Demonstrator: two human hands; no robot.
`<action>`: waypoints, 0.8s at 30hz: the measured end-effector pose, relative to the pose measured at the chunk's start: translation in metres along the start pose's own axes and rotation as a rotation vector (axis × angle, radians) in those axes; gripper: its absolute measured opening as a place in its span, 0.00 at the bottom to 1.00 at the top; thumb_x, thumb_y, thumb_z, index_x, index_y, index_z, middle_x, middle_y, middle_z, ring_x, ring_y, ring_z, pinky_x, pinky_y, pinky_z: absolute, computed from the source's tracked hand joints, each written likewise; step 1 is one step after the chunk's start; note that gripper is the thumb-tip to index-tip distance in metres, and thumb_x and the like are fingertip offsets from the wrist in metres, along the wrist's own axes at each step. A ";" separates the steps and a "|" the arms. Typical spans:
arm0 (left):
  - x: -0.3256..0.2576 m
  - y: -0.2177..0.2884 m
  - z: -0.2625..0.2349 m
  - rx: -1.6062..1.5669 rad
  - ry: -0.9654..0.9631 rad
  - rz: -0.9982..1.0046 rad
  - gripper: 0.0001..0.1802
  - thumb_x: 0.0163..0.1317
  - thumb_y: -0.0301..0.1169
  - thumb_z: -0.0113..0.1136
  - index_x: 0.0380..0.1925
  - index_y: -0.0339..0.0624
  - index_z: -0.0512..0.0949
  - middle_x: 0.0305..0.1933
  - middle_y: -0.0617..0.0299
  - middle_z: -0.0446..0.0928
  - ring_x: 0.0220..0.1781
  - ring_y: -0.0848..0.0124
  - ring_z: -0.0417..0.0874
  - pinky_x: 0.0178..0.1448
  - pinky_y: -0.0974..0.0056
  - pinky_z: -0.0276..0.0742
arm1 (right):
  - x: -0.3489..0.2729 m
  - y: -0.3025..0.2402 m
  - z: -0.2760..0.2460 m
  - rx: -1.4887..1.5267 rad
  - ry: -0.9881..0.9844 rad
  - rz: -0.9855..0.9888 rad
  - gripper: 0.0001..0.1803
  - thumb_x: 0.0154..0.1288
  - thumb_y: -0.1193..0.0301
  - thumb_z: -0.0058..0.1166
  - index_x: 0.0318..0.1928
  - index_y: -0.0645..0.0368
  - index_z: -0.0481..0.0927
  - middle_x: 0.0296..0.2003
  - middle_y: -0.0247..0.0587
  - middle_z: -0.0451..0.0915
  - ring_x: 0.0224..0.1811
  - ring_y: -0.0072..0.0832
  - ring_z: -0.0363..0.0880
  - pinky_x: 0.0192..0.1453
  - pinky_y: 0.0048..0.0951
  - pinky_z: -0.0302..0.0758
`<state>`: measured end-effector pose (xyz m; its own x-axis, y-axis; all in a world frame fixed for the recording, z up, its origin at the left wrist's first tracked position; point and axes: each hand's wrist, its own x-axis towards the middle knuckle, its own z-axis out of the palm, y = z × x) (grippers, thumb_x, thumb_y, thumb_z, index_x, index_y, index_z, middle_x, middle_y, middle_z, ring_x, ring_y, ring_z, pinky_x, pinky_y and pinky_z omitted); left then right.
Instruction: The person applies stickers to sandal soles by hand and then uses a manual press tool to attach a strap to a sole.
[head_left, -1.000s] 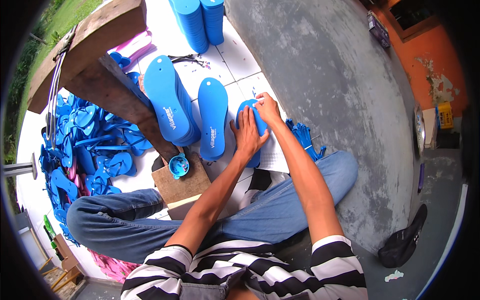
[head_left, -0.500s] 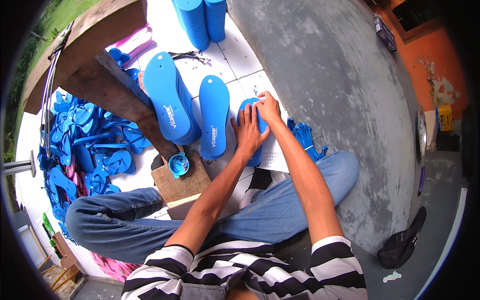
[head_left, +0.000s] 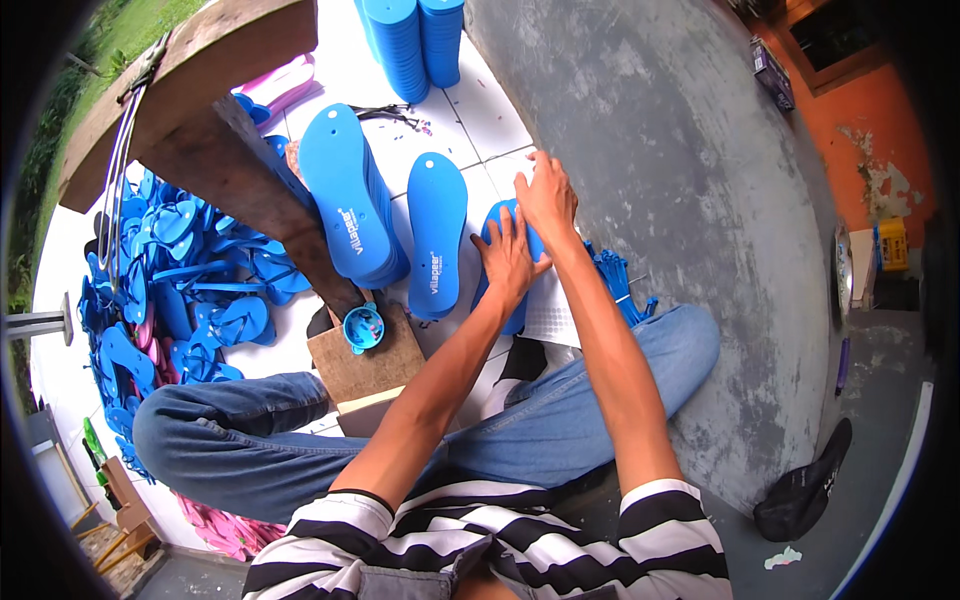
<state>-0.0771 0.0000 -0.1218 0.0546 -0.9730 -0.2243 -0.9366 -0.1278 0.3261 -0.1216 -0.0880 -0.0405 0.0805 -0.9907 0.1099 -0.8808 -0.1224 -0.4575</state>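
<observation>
Near the upper middle of the frame, both hands press on a blue sandal sole (head_left: 497, 262) that lies on the white tiled floor (head_left: 470, 110). The left hand (head_left: 507, 262) lies flat on it with fingers spread, pressing rather than gripping. The right hand (head_left: 547, 196) curls over the sole's far end, its fingers pinching the edge. Most of that sole is hidden under the hands.

Just to its left lies a single blue sole (head_left: 437, 233), and left of that a leaning stack of blue soles (head_left: 345, 200). A small blue cup (head_left: 362, 328) sits on a wooden block (head_left: 365, 362) below the stack. A heap of blue sandal straps (head_left: 170, 270) fills the left side. Two tall stacks of blue soles (head_left: 420, 40) stand at the top edge.
</observation>
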 end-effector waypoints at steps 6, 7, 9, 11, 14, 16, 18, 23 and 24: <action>-0.002 0.001 -0.012 -0.105 0.034 -0.031 0.63 0.46 0.55 0.74 0.78 0.39 0.54 0.75 0.36 0.52 0.68 0.41 0.62 0.68 0.39 0.64 | 0.009 -0.051 -0.070 0.287 0.179 -0.120 0.16 0.69 0.66 0.59 0.53 0.59 0.80 0.43 0.44 0.83 0.35 0.35 0.82 0.44 0.38 0.79; -0.003 0.000 -0.015 -0.130 0.058 -0.005 0.62 0.45 0.54 0.74 0.77 0.39 0.55 0.74 0.34 0.53 0.68 0.40 0.62 0.69 0.40 0.64 | 0.006 -0.058 -0.079 0.317 0.193 -0.132 0.16 0.69 0.67 0.60 0.53 0.59 0.81 0.43 0.44 0.83 0.35 0.34 0.82 0.44 0.37 0.79; -0.008 -0.003 -0.025 -0.178 0.105 0.047 0.60 0.45 0.52 0.75 0.76 0.40 0.58 0.72 0.30 0.54 0.67 0.38 0.63 0.69 0.40 0.63 | -0.002 -0.069 -0.098 0.378 0.219 -0.158 0.15 0.69 0.68 0.60 0.53 0.60 0.81 0.43 0.44 0.83 0.35 0.32 0.82 0.44 0.36 0.79; -0.020 0.002 -0.049 -0.232 0.226 0.083 0.57 0.45 0.49 0.74 0.75 0.41 0.60 0.71 0.30 0.55 0.67 0.38 0.62 0.69 0.40 0.63 | -0.005 -0.061 -0.103 0.371 0.278 -0.162 0.14 0.69 0.70 0.59 0.52 0.59 0.81 0.42 0.43 0.83 0.36 0.33 0.82 0.44 0.36 0.79; -0.039 0.005 -0.103 -0.290 0.422 0.112 0.53 0.46 0.45 0.73 0.73 0.43 0.62 0.71 0.30 0.55 0.67 0.37 0.61 0.68 0.40 0.63 | -0.005 -0.051 -0.108 0.376 0.324 -0.156 0.13 0.69 0.70 0.58 0.52 0.59 0.80 0.43 0.43 0.81 0.38 0.35 0.82 0.45 0.38 0.79; -0.038 -0.001 -0.130 -0.287 0.468 0.036 0.51 0.48 0.45 0.73 0.74 0.46 0.63 0.72 0.30 0.55 0.69 0.36 0.60 0.68 0.38 0.63 | -0.006 -0.049 -0.116 0.406 0.325 -0.143 0.13 0.69 0.70 0.58 0.51 0.59 0.80 0.43 0.43 0.81 0.37 0.34 0.82 0.45 0.38 0.79; -0.031 -0.019 -0.140 -0.232 0.534 -0.034 0.51 0.49 0.45 0.72 0.74 0.48 0.64 0.73 0.28 0.54 0.69 0.35 0.60 0.68 0.36 0.63 | -0.006 -0.051 -0.119 0.420 0.331 -0.153 0.12 0.70 0.71 0.57 0.51 0.59 0.80 0.43 0.43 0.81 0.37 0.33 0.82 0.45 0.38 0.79; -0.015 -0.062 -0.122 -0.148 0.505 -0.149 0.50 0.50 0.46 0.71 0.74 0.46 0.64 0.75 0.27 0.53 0.70 0.34 0.60 0.70 0.36 0.61 | -0.006 -0.055 -0.113 0.413 0.280 -0.156 0.13 0.70 0.70 0.57 0.52 0.59 0.80 0.43 0.43 0.81 0.37 0.33 0.82 0.45 0.38 0.79; -0.015 -0.066 -0.119 -0.147 0.479 -0.176 0.50 0.50 0.46 0.71 0.74 0.45 0.64 0.75 0.28 0.53 0.70 0.34 0.59 0.71 0.36 0.59 | -0.007 -0.055 -0.110 0.412 0.267 -0.153 0.13 0.70 0.70 0.57 0.52 0.59 0.80 0.43 0.43 0.81 0.37 0.33 0.82 0.45 0.38 0.80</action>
<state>0.0251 0.0000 -0.0312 0.3910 -0.9086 0.1466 -0.8425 -0.2893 0.4544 -0.1252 -0.0682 0.0809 0.0247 -0.9163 0.3997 -0.6068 -0.3315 -0.7225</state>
